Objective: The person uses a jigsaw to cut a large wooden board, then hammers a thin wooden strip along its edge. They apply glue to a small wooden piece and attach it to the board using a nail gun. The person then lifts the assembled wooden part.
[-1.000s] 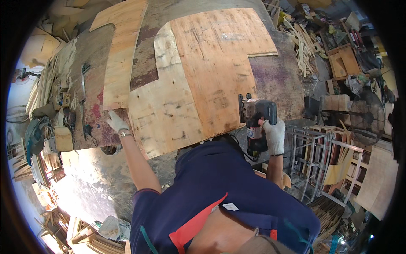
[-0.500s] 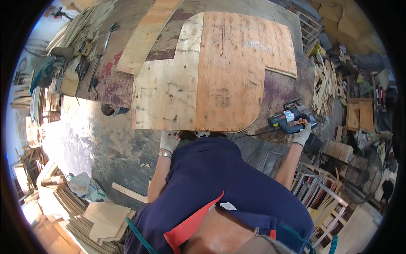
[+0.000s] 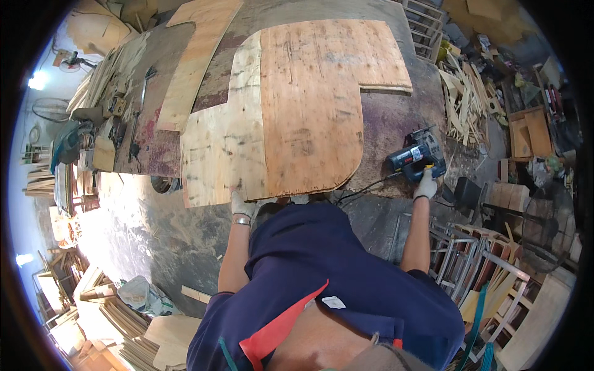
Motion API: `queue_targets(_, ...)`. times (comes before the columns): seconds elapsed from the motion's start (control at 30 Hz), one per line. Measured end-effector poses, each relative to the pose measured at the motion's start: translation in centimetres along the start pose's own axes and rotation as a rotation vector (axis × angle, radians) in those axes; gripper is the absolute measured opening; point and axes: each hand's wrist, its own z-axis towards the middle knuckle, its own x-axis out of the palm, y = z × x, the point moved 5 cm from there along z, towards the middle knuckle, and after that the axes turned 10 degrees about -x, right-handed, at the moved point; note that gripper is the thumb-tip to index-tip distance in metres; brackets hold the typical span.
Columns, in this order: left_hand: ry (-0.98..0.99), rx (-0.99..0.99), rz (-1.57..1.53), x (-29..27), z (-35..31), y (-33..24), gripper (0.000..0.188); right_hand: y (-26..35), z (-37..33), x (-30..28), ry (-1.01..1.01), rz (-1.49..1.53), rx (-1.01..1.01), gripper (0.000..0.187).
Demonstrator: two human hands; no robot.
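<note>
So the plywood panel (image 3: 303,105) lies on the workbench (image 3: 396,120) right in front of you, and I'd call this the positioning step, since the jigsaw (image 3: 408,157) is off to the right of the panel, not on it. Your right hand (image 3: 426,185) has the saw's handle gripped; your left hand (image 3: 241,204) is at the panel's near edge, though I can't tell if it's pinching or just resting. Next move imo calls for a steady panel and keeping the cord (image 3: 369,186), by the panel's rounded near-right corner, away from the blade.
</note>
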Motion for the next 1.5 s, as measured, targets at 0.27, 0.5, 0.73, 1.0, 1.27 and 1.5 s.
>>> queue_targets(0.27,0.052,-0.054,-0.089,-1.5,-3.4,1.1,0.075,7.2,-15.0,8.7,0.792,0.435,0.082,0.044)
queue_targets(0.5,-0.192,0.167,0.037,-0.2,-12.0,3.1,0.071,13.4,-18.1,10.3,0.865,0.157,-0.106,0.036)
queue_targets(0.73,-0.066,0.200,0.023,2.3,-26.1,1.3,0.060,28.1,-25.4,1.0,0.823,0.183,-0.465,0.057)
queue_targets(1.0,-0.098,0.402,-0.075,2.7,-30.8,0.1,0.053,38.1,-28.7,4.8,0.887,0.858,-1.086,0.116)
queue_targets(1.27,-0.024,0.474,0.049,-0.1,-28.8,-7.7,0.042,49.1,-37.6,10.5,0.589,0.612,-1.941,0.088)
queue_targets(1.5,0.109,0.498,-0.064,0.8,-27.8,-17.5,0.050,56.9,-46.8,17.7,0.741,0.375,-2.253,0.042)
